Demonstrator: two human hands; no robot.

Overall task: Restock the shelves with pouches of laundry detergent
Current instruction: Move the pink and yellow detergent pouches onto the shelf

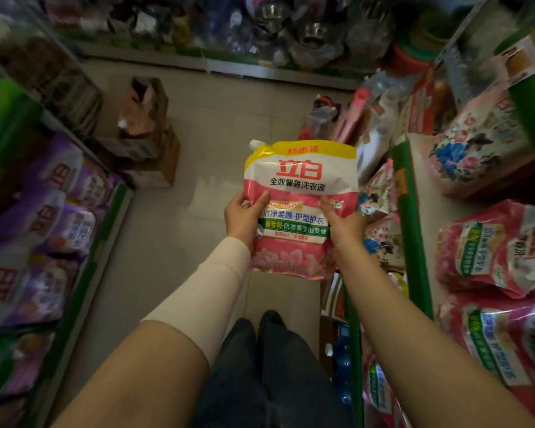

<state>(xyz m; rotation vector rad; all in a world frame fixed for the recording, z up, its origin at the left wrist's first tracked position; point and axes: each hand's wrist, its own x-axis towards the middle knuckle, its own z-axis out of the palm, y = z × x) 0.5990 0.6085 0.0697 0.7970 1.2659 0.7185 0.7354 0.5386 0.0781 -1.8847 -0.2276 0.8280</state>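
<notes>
A pink, white and yellow detergent pouch (300, 180) with a white spout at its top left corner hangs upright over the aisle floor. My left hand (244, 216) grips its left edge, thumb on the front. My right hand (342, 222) grips the right edge the same way. Matching pink pouches (491, 251) lie on the green-edged shelf (413, 217) to the right. Purple pouches (59, 211) fill the shelf on the left.
An open cardboard box (145, 131) holding pink pouches stands on the tiled floor ahead left. Floral pouches (476, 149) sit on the upper right shelf. Bottles and brushes (352, 118) crowd the far right corner. Metal bowls line the back shelf. My feet are below.
</notes>
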